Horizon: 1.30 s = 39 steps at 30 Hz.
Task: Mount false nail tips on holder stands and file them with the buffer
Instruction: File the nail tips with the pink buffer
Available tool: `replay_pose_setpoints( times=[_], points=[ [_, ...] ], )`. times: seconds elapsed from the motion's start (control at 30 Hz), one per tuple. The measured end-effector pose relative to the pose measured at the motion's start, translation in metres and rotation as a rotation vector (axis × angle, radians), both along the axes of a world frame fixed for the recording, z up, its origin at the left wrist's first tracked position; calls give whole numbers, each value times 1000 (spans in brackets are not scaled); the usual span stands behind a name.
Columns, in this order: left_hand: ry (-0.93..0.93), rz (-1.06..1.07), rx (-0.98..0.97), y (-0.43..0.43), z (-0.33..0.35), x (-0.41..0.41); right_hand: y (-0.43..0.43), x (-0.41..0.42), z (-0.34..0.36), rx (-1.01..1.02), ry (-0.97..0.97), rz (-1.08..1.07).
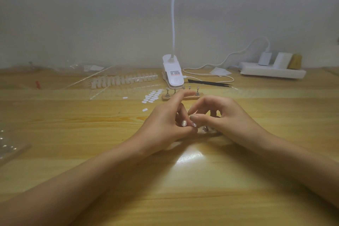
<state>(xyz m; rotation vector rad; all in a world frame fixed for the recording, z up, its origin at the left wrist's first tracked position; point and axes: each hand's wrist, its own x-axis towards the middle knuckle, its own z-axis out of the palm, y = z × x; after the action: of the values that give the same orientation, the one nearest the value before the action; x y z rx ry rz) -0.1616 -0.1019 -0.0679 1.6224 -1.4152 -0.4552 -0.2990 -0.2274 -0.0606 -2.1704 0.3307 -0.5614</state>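
A wooden table [73,134] under a pale wall. At centre the right hand [225,115] pinches a small metal stand [205,129]; the left hand [165,124] curls against it, grip hidden. Spare nail tips [124,80] lie behind. Crooked pressure could flick a tip off.

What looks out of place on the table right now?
Two small white oval pieces lie astray on the light wooden table: one left of the neat cluster of white ovals, another nearer you. Nothing else looks odd.
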Motion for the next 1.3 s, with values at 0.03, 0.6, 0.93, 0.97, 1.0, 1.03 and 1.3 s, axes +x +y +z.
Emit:
replay_pose_setpoints(
  times=[0.03, 0.6, 0.93, 0.97, 1.0, 1.03, 1.3],
  points=[
    [2, -1, 1, 0, 0, 0, -1, 1, 1, 13, 8, -14],
    [52, -122, 188, -4, 20, 27, -31, -9, 16, -273, -83, -152],
    [-458, 106, 128, -27, -1, 48, -50, 9, -6, -353, 108, -144],
    [-452, 100, 125, -29, -1, 48, -49, 11, -7, -353, 101, -146],
    [-434, 95, 121, -29, -2, 48, -48, 12, -7, -350, 97, -149],
    [-411, 91, 120, -30, -2, 47, -48, 14, -8, -346, 97, -155],
    [-246, 32, 83, -29, -1, 42, -48, 14, -10, -99, 70, -147]
  ],
)
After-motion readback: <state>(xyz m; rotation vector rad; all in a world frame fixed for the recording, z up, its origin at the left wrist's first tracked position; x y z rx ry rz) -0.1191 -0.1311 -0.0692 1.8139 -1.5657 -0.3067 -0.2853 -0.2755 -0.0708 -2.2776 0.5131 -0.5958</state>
